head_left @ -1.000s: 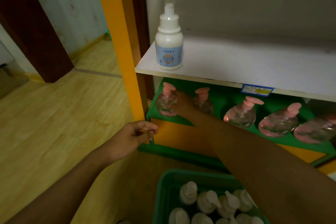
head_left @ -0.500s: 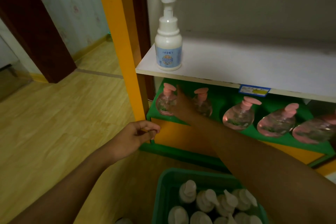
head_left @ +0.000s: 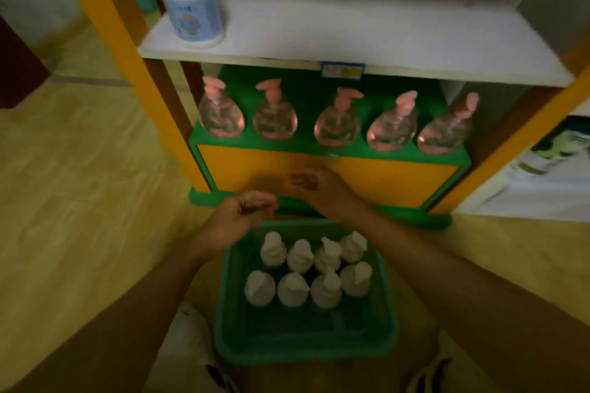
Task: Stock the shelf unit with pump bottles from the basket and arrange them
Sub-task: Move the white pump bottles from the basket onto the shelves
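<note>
So progress-wise, I'd say this is early days. One white pump bottle (head_left: 191,6) with a blue label stands at the left end of the white upper shelf (head_left: 367,32), and the rest of that shelf is bare. The green basket (head_left: 306,338) on the wood-look floor (head_left: 79,185) holds eight more white pump bottles (head_left: 306,271) in two rows of four, all upright, so most of the stocking is left to do. The lower green shelf (head_left: 319,143) looks sorted already: five clear pink pump bottles (head_left: 336,124) in a neat row along its front edge, pink pump heads all pointing roughly the same way.

Both hands are empty. The left hand (head_left: 242,217) hovers just above the basket's far left corner with fingers loosely curled, gripping nothing. The right hand (head_left: 316,185) hangs in front of the unit's orange front panel (head_left: 367,179), fingers also relaxed and curled, holding nothing. The picture is blurry around them, so finer finger detail is a guess.

Materials: the white bottles look like smooth opaque plastic, rounded shoulders, chunky pump tops. The pink ones are see-through, fat teardrop shapes, glossy. The basket is plain moulded plastic with sloped walls, and the unit has an orange frame.
</note>
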The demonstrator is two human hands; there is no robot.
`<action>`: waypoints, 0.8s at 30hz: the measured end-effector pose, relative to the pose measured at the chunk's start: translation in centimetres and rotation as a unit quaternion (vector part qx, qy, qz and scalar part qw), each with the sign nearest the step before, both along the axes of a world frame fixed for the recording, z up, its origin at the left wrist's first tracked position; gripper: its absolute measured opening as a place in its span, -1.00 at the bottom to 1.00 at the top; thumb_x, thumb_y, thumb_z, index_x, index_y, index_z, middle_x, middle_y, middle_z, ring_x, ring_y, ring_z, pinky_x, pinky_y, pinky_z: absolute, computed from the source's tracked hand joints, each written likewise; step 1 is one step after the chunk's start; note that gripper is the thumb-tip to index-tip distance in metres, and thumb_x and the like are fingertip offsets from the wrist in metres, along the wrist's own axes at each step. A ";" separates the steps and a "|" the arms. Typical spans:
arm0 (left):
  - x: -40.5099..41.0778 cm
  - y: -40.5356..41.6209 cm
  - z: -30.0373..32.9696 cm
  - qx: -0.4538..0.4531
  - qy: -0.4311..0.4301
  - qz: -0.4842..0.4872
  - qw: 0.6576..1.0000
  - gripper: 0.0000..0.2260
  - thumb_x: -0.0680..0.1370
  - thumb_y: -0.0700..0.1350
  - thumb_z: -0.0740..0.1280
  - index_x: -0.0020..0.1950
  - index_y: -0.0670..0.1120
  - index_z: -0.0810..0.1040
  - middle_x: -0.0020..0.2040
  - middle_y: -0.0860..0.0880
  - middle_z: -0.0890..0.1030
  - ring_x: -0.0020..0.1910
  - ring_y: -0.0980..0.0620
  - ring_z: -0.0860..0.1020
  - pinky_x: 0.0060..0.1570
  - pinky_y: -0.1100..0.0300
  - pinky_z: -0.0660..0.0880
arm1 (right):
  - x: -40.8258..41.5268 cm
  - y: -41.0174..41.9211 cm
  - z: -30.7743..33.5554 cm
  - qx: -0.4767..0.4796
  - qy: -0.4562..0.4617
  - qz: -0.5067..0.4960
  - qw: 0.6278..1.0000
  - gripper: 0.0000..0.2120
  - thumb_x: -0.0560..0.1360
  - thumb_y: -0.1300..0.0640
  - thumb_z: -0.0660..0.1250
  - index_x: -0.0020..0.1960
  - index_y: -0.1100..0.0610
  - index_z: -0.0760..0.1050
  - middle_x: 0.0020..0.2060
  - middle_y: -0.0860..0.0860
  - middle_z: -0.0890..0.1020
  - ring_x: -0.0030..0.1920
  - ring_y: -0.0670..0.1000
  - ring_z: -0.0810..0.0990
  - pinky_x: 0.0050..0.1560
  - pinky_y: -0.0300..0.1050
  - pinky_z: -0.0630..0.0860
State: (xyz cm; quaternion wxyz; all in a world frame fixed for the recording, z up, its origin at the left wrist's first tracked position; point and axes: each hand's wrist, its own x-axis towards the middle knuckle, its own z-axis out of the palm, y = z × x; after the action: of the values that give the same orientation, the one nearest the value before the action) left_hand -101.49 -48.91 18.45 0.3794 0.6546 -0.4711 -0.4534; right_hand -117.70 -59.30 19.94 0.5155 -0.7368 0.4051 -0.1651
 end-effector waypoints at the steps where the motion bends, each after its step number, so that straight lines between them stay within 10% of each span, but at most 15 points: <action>1: -1.3 -0.2 -1.0 0.004 -0.005 -0.013 1.000 -0.78 0.51 -0.35 0.30 0.14 -0.21 0.54 -0.04 0.04 0.61 -0.15 0.35 0.59 -0.07 0.38 0.53 | -1.8 0.1 -1.3 0.003 0.021 -0.004 1.000 -0.69 0.51 0.20 0.33 0.24 0.22 0.49 0.18 0.12 0.58 0.10 -0.05 0.52 0.17 -0.14 0.47; 10: -10.4 -0.1 -13.1 0.160 -0.231 -0.224 0.933 -0.55 0.47 0.08 0.36 0.32 0.03 0.38 0.24 -0.01 0.53 0.10 0.07 0.53 0.17 0.12 0.49 | -14.3 2.5 -11.9 0.020 0.229 0.011 0.973 -0.75 0.56 0.13 0.24 0.22 0.10 0.49 0.15 0.09 0.59 0.13 0.06 0.56 0.13 -0.17 0.46; 16: -13.4 0.1 -15.6 0.166 -0.371 -0.203 0.891 -0.43 0.49 0.03 0.34 0.44 0.05 0.20 0.38 -0.07 0.40 0.27 -0.07 0.46 0.24 -0.02 0.45 | -16.3 3.3 -13.8 0.059 0.221 0.061 0.972 -0.48 0.49 0.12 0.36 0.40 0.04 0.28 0.35 0.05 0.42 0.30 -0.01 0.41 0.29 -0.14 0.35; 24: -14.6 -0.4 -16.8 0.164 -0.415 -0.164 0.880 -0.60 0.51 0.05 0.30 0.30 0.00 0.34 0.21 -0.07 0.51 0.12 -0.05 0.54 0.15 0.02 0.49 | -14.8 2.6 -15.4 0.112 0.278 0.034 0.953 -0.69 0.54 0.06 0.27 0.26 0.11 0.43 0.24 0.08 0.52 0.27 0.07 0.47 0.34 -0.04 0.36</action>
State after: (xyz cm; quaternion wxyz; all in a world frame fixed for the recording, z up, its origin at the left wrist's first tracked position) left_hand -116.06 -49.35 1.67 -0.0432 0.7490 -0.6049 -0.2668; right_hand -132.49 -56.70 4.54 0.4671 -0.7043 0.5230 0.1103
